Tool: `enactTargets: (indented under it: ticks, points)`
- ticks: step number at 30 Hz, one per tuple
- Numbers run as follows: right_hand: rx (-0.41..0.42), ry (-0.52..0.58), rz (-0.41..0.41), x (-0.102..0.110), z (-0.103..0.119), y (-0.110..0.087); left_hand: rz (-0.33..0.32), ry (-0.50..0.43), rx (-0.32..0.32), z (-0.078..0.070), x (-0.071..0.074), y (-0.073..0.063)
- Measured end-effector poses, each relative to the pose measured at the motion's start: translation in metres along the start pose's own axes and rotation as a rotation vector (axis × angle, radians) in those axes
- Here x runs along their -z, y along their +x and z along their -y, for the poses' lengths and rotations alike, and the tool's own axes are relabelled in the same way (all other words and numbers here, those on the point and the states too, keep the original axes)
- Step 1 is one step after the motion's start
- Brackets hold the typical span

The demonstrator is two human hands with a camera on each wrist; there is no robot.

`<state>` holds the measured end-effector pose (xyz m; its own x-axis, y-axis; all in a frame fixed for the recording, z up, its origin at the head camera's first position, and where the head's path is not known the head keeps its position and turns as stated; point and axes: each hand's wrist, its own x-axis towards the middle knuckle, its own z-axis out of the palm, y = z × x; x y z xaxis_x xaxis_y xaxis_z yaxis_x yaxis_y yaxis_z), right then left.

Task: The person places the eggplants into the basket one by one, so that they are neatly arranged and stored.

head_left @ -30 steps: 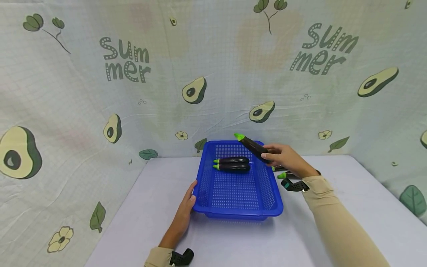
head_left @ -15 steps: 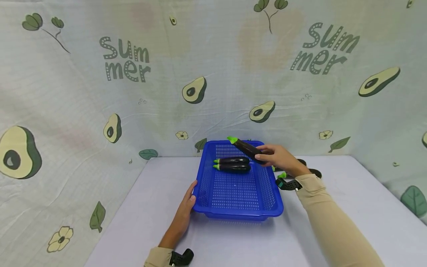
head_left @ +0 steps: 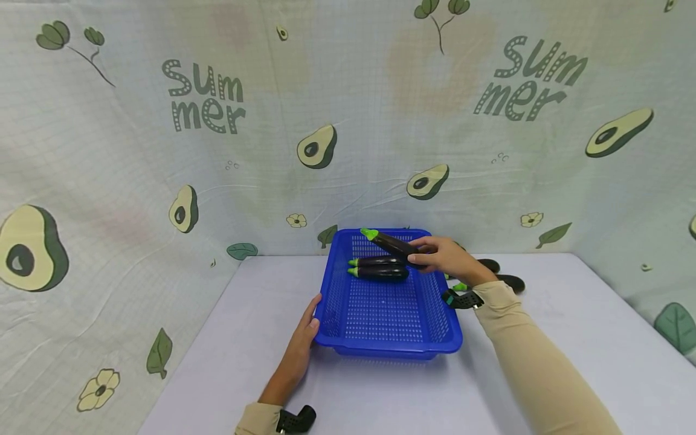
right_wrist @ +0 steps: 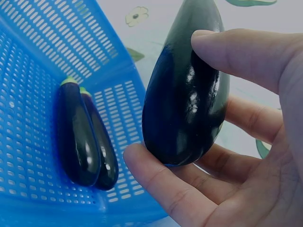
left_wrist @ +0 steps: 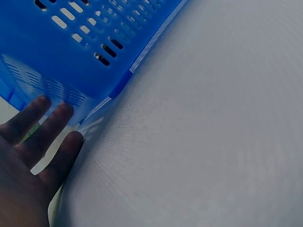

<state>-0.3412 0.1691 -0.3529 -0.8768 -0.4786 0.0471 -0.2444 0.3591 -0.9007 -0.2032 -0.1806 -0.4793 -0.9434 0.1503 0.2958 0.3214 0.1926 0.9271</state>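
Note:
My right hand (head_left: 450, 260) grips a dark eggplant (head_left: 393, 244) by its thick end, between thumb and fingers. Its bright green cap points up to the left, and it is held over the far part of a blue plastic basket (head_left: 380, 347). Inside the basket two eggplants (right_wrist: 78, 137) lie side by side, green caps to the left in the head view. The left hand (head_left: 298, 347) rests against the basket's left side; in the left wrist view its fingers (left_wrist: 54, 125) are stretched out at the perforated wall. The left thumb is out of the left wrist view.
Right of the basket, more eggplants (head_left: 511, 282) lie on the white tabletop (head_left: 228, 356), partly hidden behind the right forearm. A patterned cloth (head_left: 359, 121) with avocado prints hangs behind the table.
My right hand has carried its eggplant leftward and slightly down over the basket. More of the eggplants on the table now show behind the forearm. The left hand and basket stay put.

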Motion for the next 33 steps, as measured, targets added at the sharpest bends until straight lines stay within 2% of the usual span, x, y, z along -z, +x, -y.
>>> enactTargets:
  ticks: [11, 27, 33]
  points:
    - [-0.029, -0.012, 0.025, -0.007, -0.005, 0.01, -0.003, 0.002, -0.006, 0.002, 0.0, 0.0]
    - [-0.068, -0.107, 0.096, -0.025, -0.001, 0.025, -0.009, 0.02, 0.014, 0.003, 0.0, 0.0]
    - [-0.082, -0.154, 0.097, -0.029, -0.005, 0.033, -0.009, 0.016, 0.009, 0.003, 0.001, 0.0]
